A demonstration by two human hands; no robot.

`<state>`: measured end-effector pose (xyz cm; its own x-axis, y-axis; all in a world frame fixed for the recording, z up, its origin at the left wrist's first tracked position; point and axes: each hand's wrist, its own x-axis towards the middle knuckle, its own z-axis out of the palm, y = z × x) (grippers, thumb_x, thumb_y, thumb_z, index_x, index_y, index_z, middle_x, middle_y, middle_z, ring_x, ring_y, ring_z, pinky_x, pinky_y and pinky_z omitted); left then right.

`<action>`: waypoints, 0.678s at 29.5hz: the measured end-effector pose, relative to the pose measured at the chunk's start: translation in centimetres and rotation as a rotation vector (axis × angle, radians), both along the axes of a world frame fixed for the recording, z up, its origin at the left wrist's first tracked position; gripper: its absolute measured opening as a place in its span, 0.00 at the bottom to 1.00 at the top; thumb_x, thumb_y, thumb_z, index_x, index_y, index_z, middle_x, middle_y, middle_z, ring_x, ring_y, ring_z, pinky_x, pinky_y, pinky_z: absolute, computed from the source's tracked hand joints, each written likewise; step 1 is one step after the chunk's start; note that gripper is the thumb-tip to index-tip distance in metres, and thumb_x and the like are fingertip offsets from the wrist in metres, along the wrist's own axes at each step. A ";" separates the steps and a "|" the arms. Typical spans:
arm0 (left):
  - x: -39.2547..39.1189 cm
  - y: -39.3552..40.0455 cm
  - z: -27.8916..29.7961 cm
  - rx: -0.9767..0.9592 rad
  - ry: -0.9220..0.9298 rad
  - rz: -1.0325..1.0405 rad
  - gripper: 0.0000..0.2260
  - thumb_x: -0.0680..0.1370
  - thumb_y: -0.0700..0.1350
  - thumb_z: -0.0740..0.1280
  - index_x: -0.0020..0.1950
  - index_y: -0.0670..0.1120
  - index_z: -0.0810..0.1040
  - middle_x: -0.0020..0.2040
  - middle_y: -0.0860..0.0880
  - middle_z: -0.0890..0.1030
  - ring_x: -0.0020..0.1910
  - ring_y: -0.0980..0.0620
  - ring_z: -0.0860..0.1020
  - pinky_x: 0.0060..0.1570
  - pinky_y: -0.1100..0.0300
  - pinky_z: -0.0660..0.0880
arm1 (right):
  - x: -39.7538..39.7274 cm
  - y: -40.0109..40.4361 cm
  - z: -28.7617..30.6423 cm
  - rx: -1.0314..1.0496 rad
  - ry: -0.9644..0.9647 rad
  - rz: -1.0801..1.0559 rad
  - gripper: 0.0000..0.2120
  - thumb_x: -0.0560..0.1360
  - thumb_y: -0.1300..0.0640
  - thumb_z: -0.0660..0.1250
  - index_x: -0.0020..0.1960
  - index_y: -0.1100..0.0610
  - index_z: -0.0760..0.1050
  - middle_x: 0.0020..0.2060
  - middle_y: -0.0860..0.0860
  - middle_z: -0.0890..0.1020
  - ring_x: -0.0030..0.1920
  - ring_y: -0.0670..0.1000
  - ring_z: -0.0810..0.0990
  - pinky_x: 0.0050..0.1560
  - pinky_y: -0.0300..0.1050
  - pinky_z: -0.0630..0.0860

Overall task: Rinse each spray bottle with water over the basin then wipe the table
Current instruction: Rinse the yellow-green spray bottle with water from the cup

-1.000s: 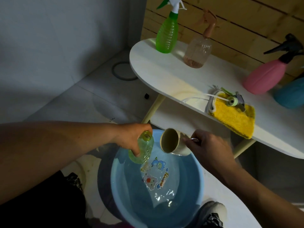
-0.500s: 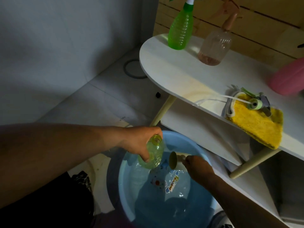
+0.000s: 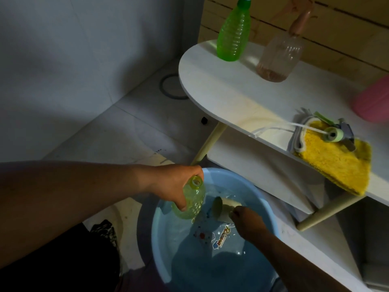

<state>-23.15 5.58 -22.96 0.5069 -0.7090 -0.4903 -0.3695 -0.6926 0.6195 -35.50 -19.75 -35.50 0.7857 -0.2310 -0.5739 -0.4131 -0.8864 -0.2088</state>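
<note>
We hold the pale yellow-green clear plastic bottle (image 3: 192, 199) in our left hand (image 3: 176, 184), fingers wrapped round its upper body, thumb side near the open neck (the spray head is off). The bottle is tilted, its neck pointing up toward the table, its base over the near-left part of the round light-blue plastic basin (image 3: 261, 199) on the floor.

Our right hand (image 3: 248, 222) is down inside the basin and grips the small cream-coloured cup (image 3: 224, 206); the cup lies on its side, mouth toward the bottle, at the water surface. The exact finger placement on the cup cannot be read.

On the white oval table (image 3: 221, 89), the green ribbed plastic spray bottle (image 3: 233, 32) stands at the far-left end, with the clear pinkish spray bottle (image 3: 280, 55) just beside it to the right. The pink bottle (image 3: 374, 100) is cut off at the right edge of the view. The folded yellow microfibre cloth (image 3: 336, 163) overhangs the near edge, and the detached green-and-grey spray head with clear dip tube (image 3: 334, 133) rests on it.
</note>
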 end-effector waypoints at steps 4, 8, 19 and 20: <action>0.1 0.2 0.2 0.015 -0.020 -0.023 0.30 0.66 0.43 0.82 0.61 0.57 0.70 0.53 0.56 0.76 0.48 0.57 0.76 0.37 0.64 0.71 | 0.2 -1.1 3.6 0.108 -0.051 -0.182 0.16 0.82 0.48 0.64 0.45 0.59 0.80 0.39 0.53 0.82 0.41 0.51 0.80 0.35 0.40 0.69; 0.2 0.2 0.4 0.032 -0.050 -0.036 0.31 0.66 0.44 0.82 0.62 0.56 0.70 0.54 0.54 0.77 0.48 0.57 0.76 0.39 0.62 0.74 | -0.2 -1.9 8.2 0.165 -0.060 -0.245 0.19 0.79 0.42 0.68 0.47 0.58 0.83 0.42 0.55 0.84 0.40 0.50 0.79 0.42 0.45 0.72; -0.5 -0.7 1.2 -0.073 -0.083 -0.050 0.33 0.65 0.46 0.83 0.65 0.56 0.72 0.55 0.57 0.77 0.53 0.56 0.77 0.42 0.65 0.74 | -1.4 -2.0 21.3 0.234 -0.294 -0.267 0.17 0.72 0.40 0.75 0.37 0.55 0.84 0.34 0.51 0.86 0.39 0.51 0.83 0.43 0.49 0.78; -0.6 -0.8 1.3 -0.086 -0.081 -0.050 0.32 0.65 0.46 0.83 0.65 0.55 0.72 0.55 0.57 0.78 0.53 0.56 0.77 0.43 0.65 0.74 | -1.5 -2.1 22.0 0.245 -0.320 -0.269 0.17 0.72 0.41 0.75 0.37 0.54 0.84 0.35 0.50 0.86 0.42 0.53 0.84 0.47 0.53 0.80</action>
<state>-23.72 4.79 -21.69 0.5057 -0.7721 -0.3849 -0.4536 -0.6175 0.6426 -37.02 -21.82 -13.47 0.8627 -0.3382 -0.3761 -0.5017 -0.6662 -0.5518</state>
